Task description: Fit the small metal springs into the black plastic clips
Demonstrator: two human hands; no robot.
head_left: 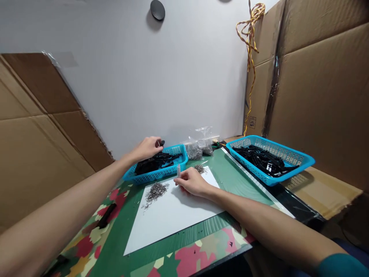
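My left hand is above the left blue basket, its fingers pinched on a small black piece. Black parts fill that basket. Over the white sheet, my right hand holds a small, pale translucent stick-like piece upright between thumb and fingers. A pile of small metal pieces lies on the sheet to the left of my right hand, and a smaller pile lies just behind it.
Another blue basket with black parts stands at the right. Clear bags of small pieces lean near the wall. Cardboard rises at the right, with a yellow twisted cord beside it. Dark pieces lie at the left.
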